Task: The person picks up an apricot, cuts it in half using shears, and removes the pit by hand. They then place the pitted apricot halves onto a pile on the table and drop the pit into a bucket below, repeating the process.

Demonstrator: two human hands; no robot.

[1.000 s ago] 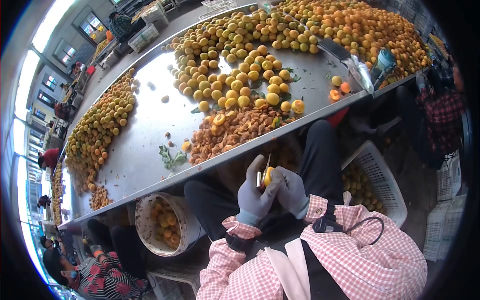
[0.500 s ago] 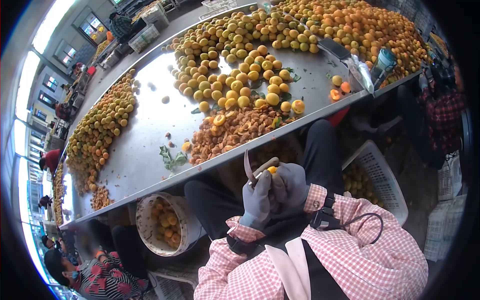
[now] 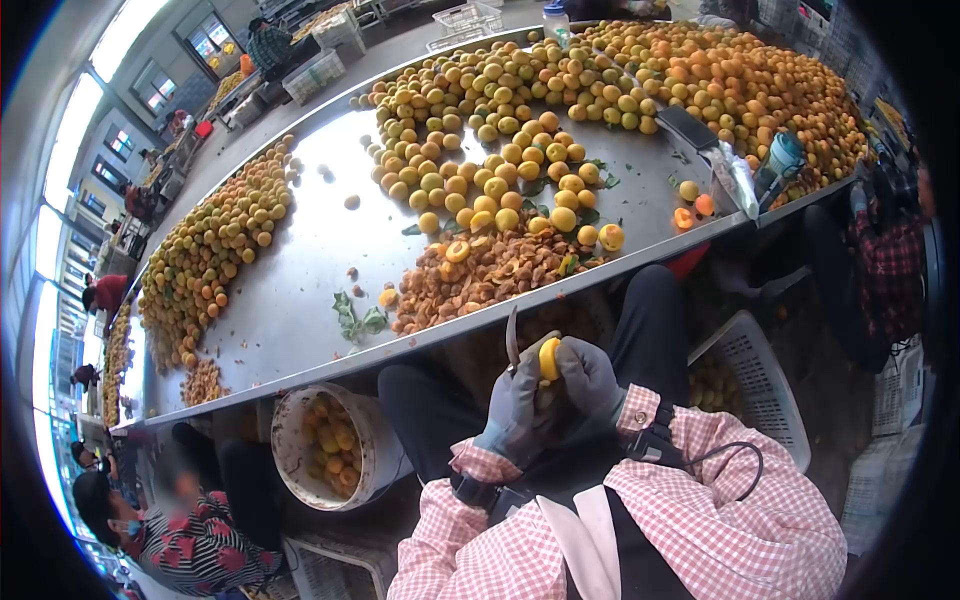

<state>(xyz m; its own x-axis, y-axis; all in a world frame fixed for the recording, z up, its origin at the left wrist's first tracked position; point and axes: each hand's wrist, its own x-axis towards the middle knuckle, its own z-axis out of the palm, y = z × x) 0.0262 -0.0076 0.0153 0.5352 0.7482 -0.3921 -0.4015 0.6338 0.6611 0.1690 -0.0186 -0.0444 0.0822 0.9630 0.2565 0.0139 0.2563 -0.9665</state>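
Observation:
My left hand [image 3: 512, 412], in a grey glove, is closed around a small knife [image 3: 512, 338] whose curved blade points up. In my right hand [image 3: 590, 378], gloved too, a yellow apricot [image 3: 549, 358] is pinched between the fingers. The two hands are close together over my lap, the fruit between them and the blade just left of it. Part of the left fingers is hidden behind the apricot. Beyond the hands, a heap of brown pits [image 3: 480, 275] lies by the edge of the metal table [image 3: 300, 330].
Whole apricots [image 3: 490, 180] are piled across the table, with another pile [image 3: 220, 255] at left. A white bucket [image 3: 365, 430] of fruit stands left of my legs, a white crate [image 3: 770, 390] at right. A phone [image 3: 687, 128] and a cup [image 3: 783, 155] lie near the right. A co-worker [image 3: 190, 530] sits at left.
More of the apricot now shows between my hands. My right hand has drawn slightly away from the left, and the blade stands more upright. The whole view has shifted a little.

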